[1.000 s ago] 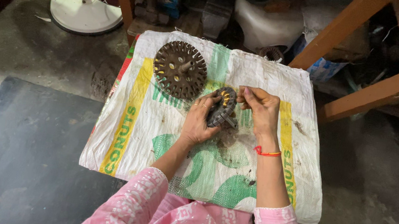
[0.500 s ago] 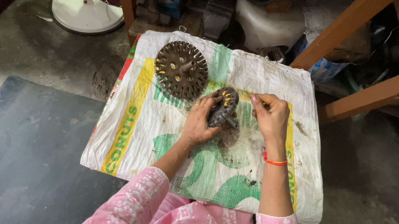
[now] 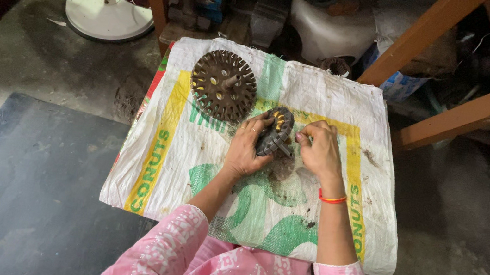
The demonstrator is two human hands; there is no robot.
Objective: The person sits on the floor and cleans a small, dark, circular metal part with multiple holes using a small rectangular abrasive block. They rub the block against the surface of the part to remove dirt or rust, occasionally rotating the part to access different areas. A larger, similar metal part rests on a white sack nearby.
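Observation:
My left hand [image 3: 246, 150] grips a dark round slotted metal core [image 3: 275, 131], holding it on edge above a white woven sack [image 3: 327, 98] spread flat. My right hand [image 3: 319, 152] is beside the core on its right, its fingertips pinched at the core's rim; a red band circles that wrist. A second, larger rusty slotted disc with a short shaft [image 3: 223, 85] lies flat on the sack, up and left of my hands. Both sleeves are pink with a white pattern.
A white round fan base with its pole [image 3: 106, 9] stands on the concrete floor at the upper left. A dark grey mat [image 3: 14, 188] lies left of the sack. Orange wooden legs [image 3: 472, 109] slant at the upper right, with clutter and a white container [image 3: 330, 31] behind the sack.
My right hand has shifted slightly along the core's rim and closed its fingertips there. The core has turned a little in my left hand. The flat disc has not moved.

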